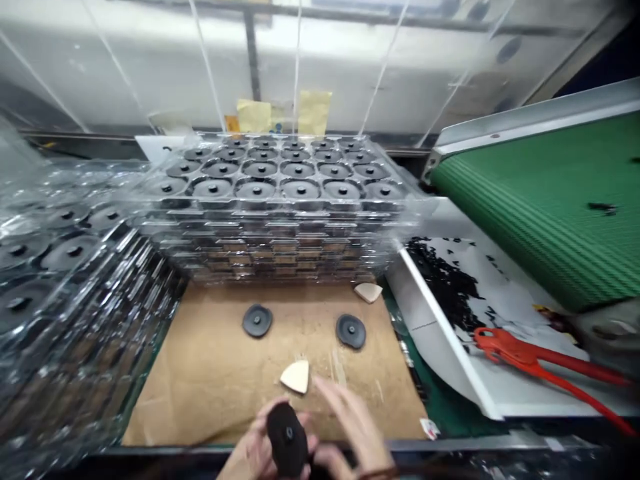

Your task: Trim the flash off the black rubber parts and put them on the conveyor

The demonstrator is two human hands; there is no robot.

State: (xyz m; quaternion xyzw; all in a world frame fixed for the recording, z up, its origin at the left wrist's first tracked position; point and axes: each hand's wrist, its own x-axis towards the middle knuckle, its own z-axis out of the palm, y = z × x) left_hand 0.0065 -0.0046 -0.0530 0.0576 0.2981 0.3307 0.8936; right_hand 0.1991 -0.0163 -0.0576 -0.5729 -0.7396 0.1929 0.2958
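Tabletop (445, 410) with a brown cardboard sheet (200, 380) laid over it, clear plastic curtain (150, 67) behind. Nearest the camera, at the front edge of the cardboard, the left hand (253, 445) is closed on a black disc (287, 439), held tilted up with its centre hub (289, 433) showing. The right hand (355, 427) is open, fingers spread, just beside the disc's right edge. The disc looks light and stiff, probably molded rubber or plastic; its rim looks like the easiest place to hold it, with the hub left free.

Just ahead of the hands, a cream wedge-shaped pad (295, 377) lies on the cardboard. Farther out are two more black discs (257, 321) (351, 331), lying flat and well apart, and a second cream pad (369, 292) at the far right corner of the cardboard.

Beyond the cardboard is a tall stack of clear plastic trays (280, 227), its top tray filled with black discs in rows. Another clear tray stack (75, 287) sits to the left of the hands. To the right are red-handled snips (530, 357) and a white tray (450, 333) holding black scraps (440, 287), then a green conveyor belt (540, 207). Yellow notes (253, 115) are stuck up behind the stack.
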